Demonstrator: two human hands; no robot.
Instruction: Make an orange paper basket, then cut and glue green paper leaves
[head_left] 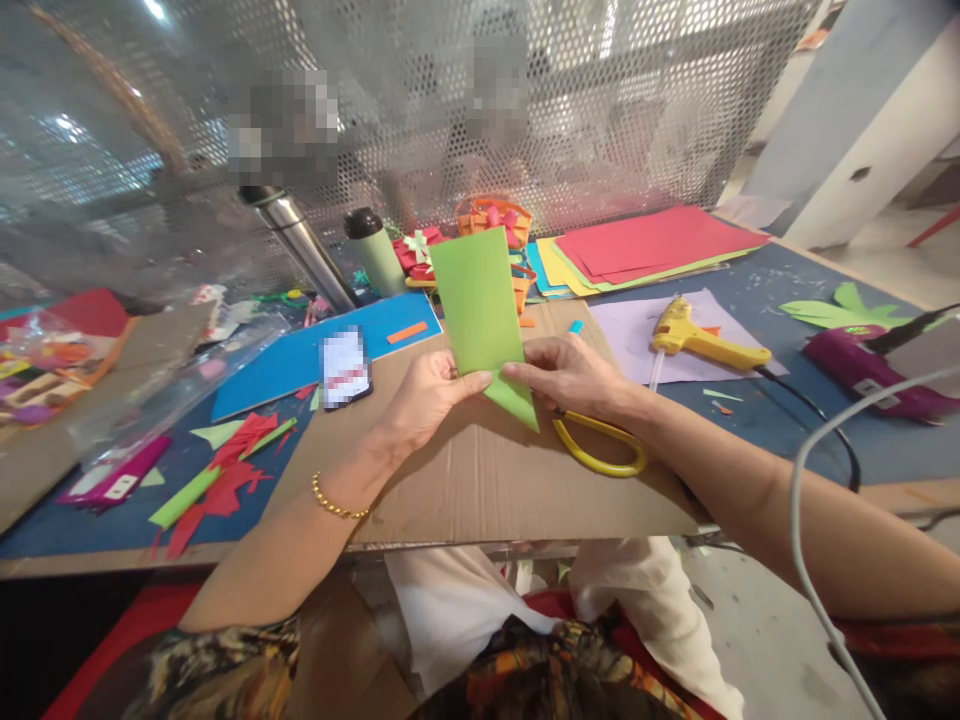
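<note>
Paper (480, 300), plain green, stands up between both hands, pinched near its lower end, where a pointed flap angles down to the right. The left hand (435, 395) has its thumb pressed on the front of it, fingers closed behind; the right hand (577, 375) grips it the same way, the two thumb tips close together. A gold bracelet (337, 500) circles the left wrist.

Just under the right hand is a yellow handle (604, 455); whether that hand also holds it, I cannot tell. Below both hands lies cardboard (465, 490), with a phone (343, 368) at its left edge, near a blue sheet (277, 370) that bears an orange strip (406, 332).

To the right, a yellow glue gun (705, 335) rests on a lilac sheet (619, 330), and farther right sit a purple device (870, 375) and green cutouts (847, 305). Red and green scraps (232, 490) lie on the left of the blue tabletop (270, 500).

Behind the paper are orange and red craft pieces (495, 215), a stack of coloured sheets (660, 245) to their right, and a green bottle (379, 255) and a steel flask (307, 245) to their left. Metal mesh (585, 130) rises at the back.
</note>
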